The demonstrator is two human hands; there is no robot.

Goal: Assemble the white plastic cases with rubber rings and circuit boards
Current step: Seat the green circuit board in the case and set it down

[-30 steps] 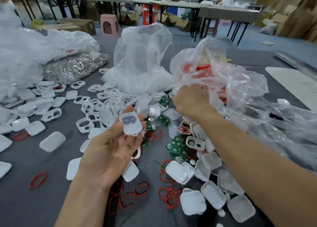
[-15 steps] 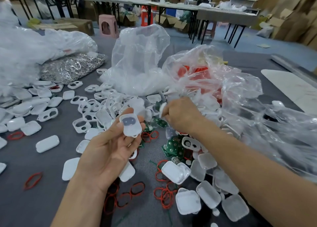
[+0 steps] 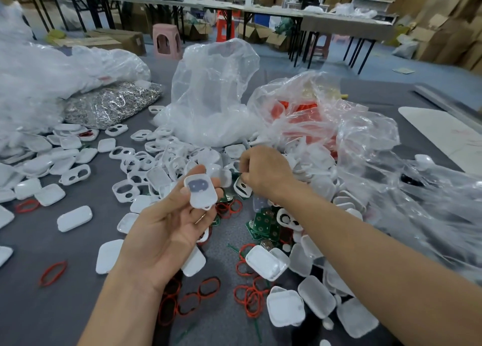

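My left hand (image 3: 167,230) holds a white plastic case (image 3: 201,192) between thumb and fingertips, its face with a grey-blue window turned up. My right hand (image 3: 266,172) hovers just right of it, fingers curled round a small pale part (image 3: 226,177) that is mostly hidden. Green circuit boards (image 3: 263,224) lie below the right wrist. Red rubber rings (image 3: 250,297) are scattered near the front, and white case halves (image 3: 284,308) are piled around them.
Clear plastic bags (image 3: 216,95) bulge at the back, one with red contents (image 3: 305,116). A bag of metal clips (image 3: 112,105) lies at the back left. White frames with two holes (image 3: 75,174) and lids cover the grey table (image 3: 31,314).
My right hand has drawn back from the bag toward the case in my left hand, bringing a small part with it. My left hand has stayed in place with the case.
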